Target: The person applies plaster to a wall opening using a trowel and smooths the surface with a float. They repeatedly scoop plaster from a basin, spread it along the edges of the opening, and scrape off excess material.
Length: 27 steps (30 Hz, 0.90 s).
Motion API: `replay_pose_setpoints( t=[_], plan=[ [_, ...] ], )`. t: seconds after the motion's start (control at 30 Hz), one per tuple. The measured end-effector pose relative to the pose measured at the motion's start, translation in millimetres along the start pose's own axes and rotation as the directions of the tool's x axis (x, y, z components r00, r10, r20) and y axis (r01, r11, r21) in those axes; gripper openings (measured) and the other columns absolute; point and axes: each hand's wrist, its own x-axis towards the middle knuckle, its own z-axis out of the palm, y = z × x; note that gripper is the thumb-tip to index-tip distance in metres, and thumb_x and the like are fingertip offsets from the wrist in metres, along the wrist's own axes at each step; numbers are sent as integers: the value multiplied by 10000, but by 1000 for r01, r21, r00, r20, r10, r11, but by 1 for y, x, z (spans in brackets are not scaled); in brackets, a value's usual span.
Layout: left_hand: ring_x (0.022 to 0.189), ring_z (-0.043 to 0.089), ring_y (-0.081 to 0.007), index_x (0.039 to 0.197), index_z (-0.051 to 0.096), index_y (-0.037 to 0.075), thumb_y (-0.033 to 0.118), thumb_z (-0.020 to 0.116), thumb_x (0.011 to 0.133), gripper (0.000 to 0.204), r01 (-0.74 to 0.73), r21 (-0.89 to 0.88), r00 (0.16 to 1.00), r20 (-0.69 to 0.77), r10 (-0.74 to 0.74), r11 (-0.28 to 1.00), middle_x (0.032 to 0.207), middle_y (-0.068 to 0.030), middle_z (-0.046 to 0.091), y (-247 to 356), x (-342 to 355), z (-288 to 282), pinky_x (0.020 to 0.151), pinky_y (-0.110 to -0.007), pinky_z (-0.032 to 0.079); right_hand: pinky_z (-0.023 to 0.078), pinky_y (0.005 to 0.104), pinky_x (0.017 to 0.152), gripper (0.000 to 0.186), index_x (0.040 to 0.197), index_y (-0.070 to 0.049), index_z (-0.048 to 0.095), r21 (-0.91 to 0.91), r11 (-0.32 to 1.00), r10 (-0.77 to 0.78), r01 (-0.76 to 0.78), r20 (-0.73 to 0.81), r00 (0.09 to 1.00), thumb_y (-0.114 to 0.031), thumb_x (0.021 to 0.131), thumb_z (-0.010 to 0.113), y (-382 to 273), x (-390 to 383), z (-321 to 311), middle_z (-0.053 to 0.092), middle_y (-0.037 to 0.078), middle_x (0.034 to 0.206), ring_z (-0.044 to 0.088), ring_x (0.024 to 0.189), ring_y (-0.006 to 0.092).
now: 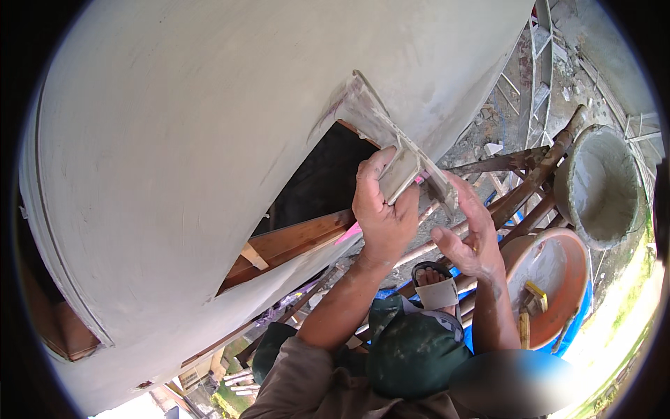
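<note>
A person's left hand (pixel 382 209) grips the handle of a plaster-coated float (pixel 391 143), pressed flat against the grey rendered wall (pixel 181 140) at the upper corner of a dark opening (pixel 324 178). The right hand (pixel 471 234), fingers open, touches the float's lower end. A mortar-filled bucket (pixel 601 187) hangs among wooden scaffold poles (pixel 537 174) nearby.

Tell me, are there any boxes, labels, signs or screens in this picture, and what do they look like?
None: no package, label, sign or screen shows.
Plaster float: long and grey, pressed to the wall by the left hand and right hand.
Grey bucket: round, at the right on the scaffold.
Orange basin: round, below the bucket.
</note>
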Motion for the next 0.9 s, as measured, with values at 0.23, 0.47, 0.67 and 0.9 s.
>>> replay_pose_setpoints(
  t=[0.23, 0.47, 0.67, 0.9],
  plan=[
    [1012, 577, -178, 1269, 446, -59, 16, 679, 839, 495, -154, -82, 982, 93, 162, 985, 1173, -151, 543, 11, 23, 5, 855, -311, 489, 526, 355, 847, 425, 1177, -54, 635, -92, 994, -78, 60, -217, 973, 103, 782, 624, 16, 33, 16, 659, 160, 1134, 652, 1014, 316],
    [935, 592, -195, 1277, 472, -26, 127, 745, 846, 532, -164, -18, 985, 61, 164, 986, 1091, -143, 545, 8, 38, -1, 805, -312, 484, 535, 335, 812, 372, 1178, -53, 638, -67, 987, -155, 143, -239, 959, 65, 825, 648, 12, 49, 25, 658, 155, 1137, 660, 978, 287],
    [969, 582, -207, 1263, 483, -22, 127, 738, 852, 506, -172, -43, 984, 43, 174, 984, 1106, -146, 552, 4, 41, 1, 829, -324, 476, 535, 338, 819, 371, 1176, -46, 637, -111, 978, -200, 178, -238, 951, 67, 822, 651, 15, 54, 26, 657, 165, 1135, 657, 990, 292],
    [991, 579, -223, 1261, 483, -27, 110, 734, 850, 501, -250, 33, 968, 43, 248, 968, 1118, -153, 546, 3, 45, 3, 841, -328, 473, 533, 345, 823, 367, 1165, -39, 641, -108, 981, -184, 160, -264, 947, 75, 816, 646, 14, 56, 27, 657, 164, 1133, 657, 1000, 292]
  ],
)
